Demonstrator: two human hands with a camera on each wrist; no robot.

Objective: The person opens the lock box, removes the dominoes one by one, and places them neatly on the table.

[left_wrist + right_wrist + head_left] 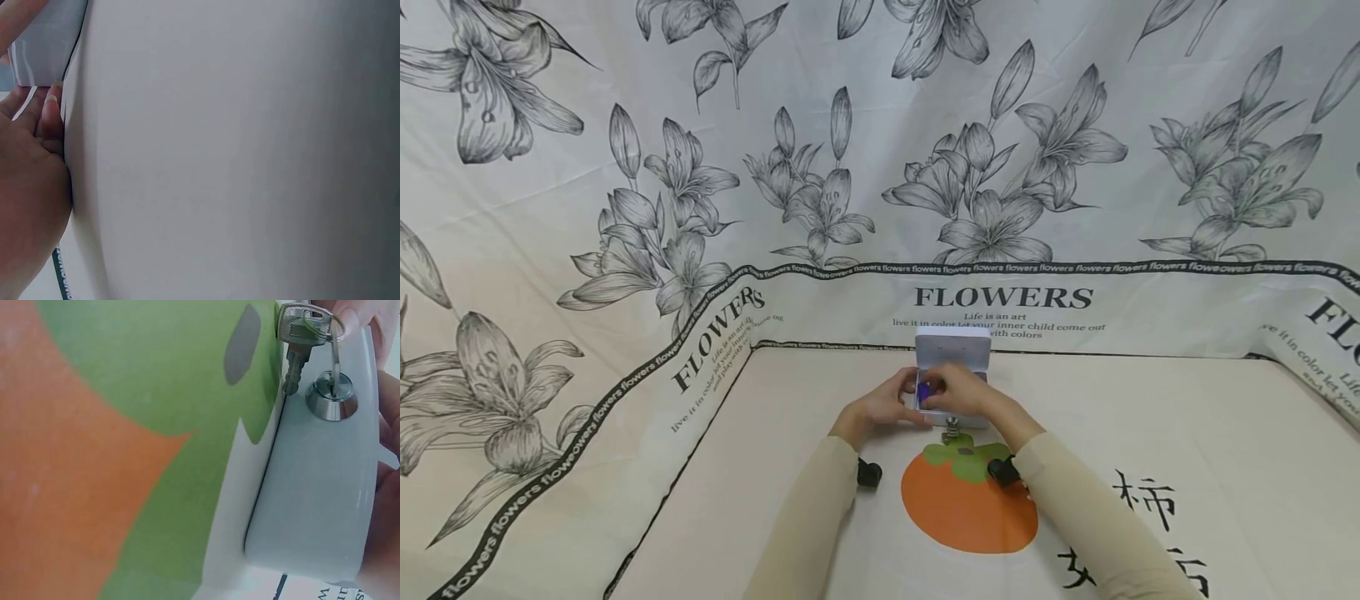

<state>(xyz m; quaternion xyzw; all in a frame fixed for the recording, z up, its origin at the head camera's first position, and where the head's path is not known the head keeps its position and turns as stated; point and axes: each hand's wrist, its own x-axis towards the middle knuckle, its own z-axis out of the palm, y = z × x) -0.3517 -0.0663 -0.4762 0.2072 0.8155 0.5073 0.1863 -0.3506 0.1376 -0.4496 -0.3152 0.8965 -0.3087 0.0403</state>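
Observation:
A small white lock box (953,343) stands on the table with its lid raised. My left hand (880,402) holds the box at its left side, thumb along the front, other fingers against the side wall (50,53). Inside the box, at its left end, my right hand (957,388) pinches a small blue-purple thing (923,392); its kind cannot be made out, and fingers cover part of it. A key sits in the round lock (331,403) on the front face, with a second key (299,328) hanging from the same ring. The box's interior is largely hidden.
The tablecloth (820,375) bears an orange persimmon print (970,517) and black characters in front of the box. Behind and at both sides hangs white flower-printed fabric (820,304). Black wrist devices (869,475) show at both forearms.

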